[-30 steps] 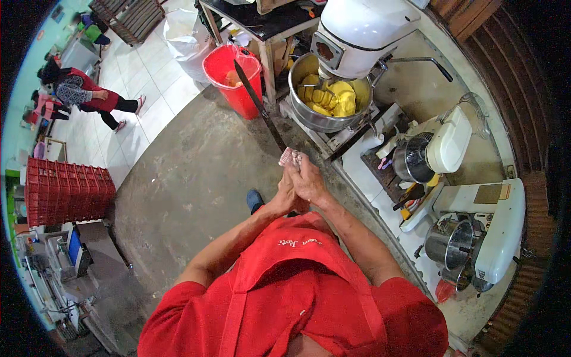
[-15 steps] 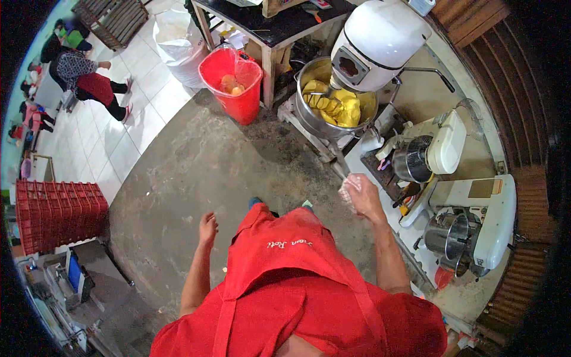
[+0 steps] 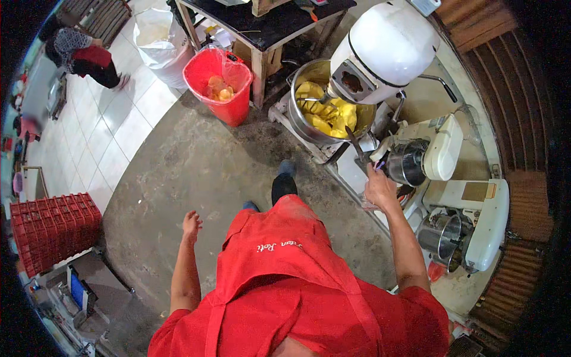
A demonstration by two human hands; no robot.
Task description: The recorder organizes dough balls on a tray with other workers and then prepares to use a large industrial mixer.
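Note:
My right hand (image 3: 380, 189) is closed around the end of a long, narrow, dark blade-like tool (image 3: 357, 146); its exact kind is unclear. The tool's far end reaches the rim of a large steel mixing bowl (image 3: 303, 122). Yellow dough or batter in thick lumps (image 3: 339, 116) fills part of this bowl, under the white head of a big stand mixer (image 3: 386, 44). Below my right fingers shows a pale bit of cloth or wrap (image 3: 369, 206), blurred. My left hand (image 3: 191, 225) hangs free over the floor, fingers apart, holding nothing.
Two smaller mixers (image 3: 443, 149) (image 3: 485, 229) stand along the right. A red bin (image 3: 235, 110) and a white sack (image 3: 157, 44) sit ahead beside a black-topped table (image 3: 262, 27). Stacked red crates (image 3: 56, 232) are at left. Another person (image 3: 89, 56) is at far left.
I have stepped forward, one foot ahead. My right hand has moved forward with the tool, which now points up toward the bowl. The other person has shifted toward the upper left edge.

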